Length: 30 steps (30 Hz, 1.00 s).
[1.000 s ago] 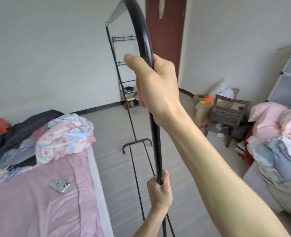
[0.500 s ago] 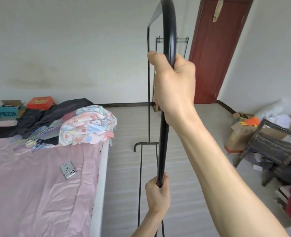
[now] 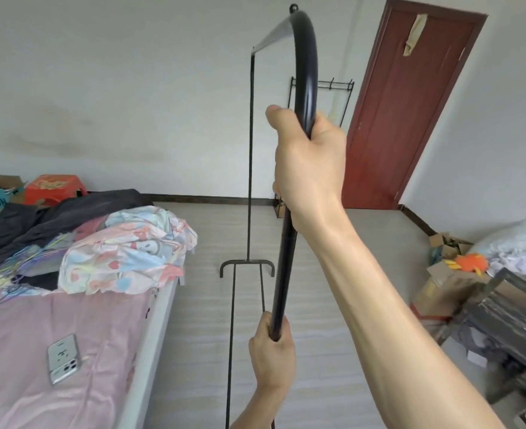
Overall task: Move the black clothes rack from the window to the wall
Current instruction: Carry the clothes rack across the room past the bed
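On the left, bed (image 3: 150, 351) edge ran close beside the rack (image 3: 281, 274). Rack was w/ the person mid-room, off the floor probably: thin stiff tube, likely light but long & swingy. Left hand (image 3: 272, 356) closed low on the near post, right hand (image 3: 309, 162) closed high. Open floor (image 3: 332, 274) ahead to the wall (image 3: 116, 88); boxes (image 3: 444, 274) crowded the right.

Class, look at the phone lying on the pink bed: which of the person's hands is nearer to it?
Left. The left hand grips the black clothes rack low on its pole, closest to the phone. The right hand grips higher up, farther away.
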{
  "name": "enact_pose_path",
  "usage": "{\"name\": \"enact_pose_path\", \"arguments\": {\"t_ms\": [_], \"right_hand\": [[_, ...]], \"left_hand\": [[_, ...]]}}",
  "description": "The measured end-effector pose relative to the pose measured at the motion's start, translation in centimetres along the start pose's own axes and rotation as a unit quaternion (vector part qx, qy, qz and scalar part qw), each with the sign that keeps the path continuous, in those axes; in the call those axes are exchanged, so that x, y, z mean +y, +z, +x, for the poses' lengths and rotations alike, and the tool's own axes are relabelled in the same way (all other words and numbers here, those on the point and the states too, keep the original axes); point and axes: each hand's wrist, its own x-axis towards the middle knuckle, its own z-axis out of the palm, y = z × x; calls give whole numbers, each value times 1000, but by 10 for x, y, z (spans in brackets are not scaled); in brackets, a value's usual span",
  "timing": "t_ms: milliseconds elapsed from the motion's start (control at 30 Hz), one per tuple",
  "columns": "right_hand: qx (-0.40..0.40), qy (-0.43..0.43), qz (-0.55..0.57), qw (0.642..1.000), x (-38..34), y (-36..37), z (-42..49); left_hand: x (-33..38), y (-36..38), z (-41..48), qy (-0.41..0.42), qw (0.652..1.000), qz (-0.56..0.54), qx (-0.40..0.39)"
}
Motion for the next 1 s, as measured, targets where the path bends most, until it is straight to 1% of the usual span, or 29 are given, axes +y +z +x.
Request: {"name": "enact_pose_path", "arguments": {"t_ms": [133, 267, 500, 600, 733, 867, 1000], "right_hand": [[-33, 3, 6, 999, 32, 4, 62], [-58, -4, 20, 998, 66, 4, 128], [-104, 9, 51, 993, 129, -2, 250], [-113, 3, 59, 992, 155, -1, 300], [-114, -10, 54, 992, 186, 2, 357], [-129, 6, 73, 989, 226, 9, 424], [-140, 14, 91, 986, 264, 26, 490]], "left_hand": [[7, 42, 54, -33, 999, -35, 7], [9, 89, 111, -35, 997, -54, 29], [10, 179, 216, -56, 994, -43, 88], [14, 211, 261, -48, 992, -30, 112], [16, 245, 316, -47, 992, -16, 114], [20, 281, 381, -29, 994, -13, 102], [19, 310, 449, -18, 994, -18, 110]]}}
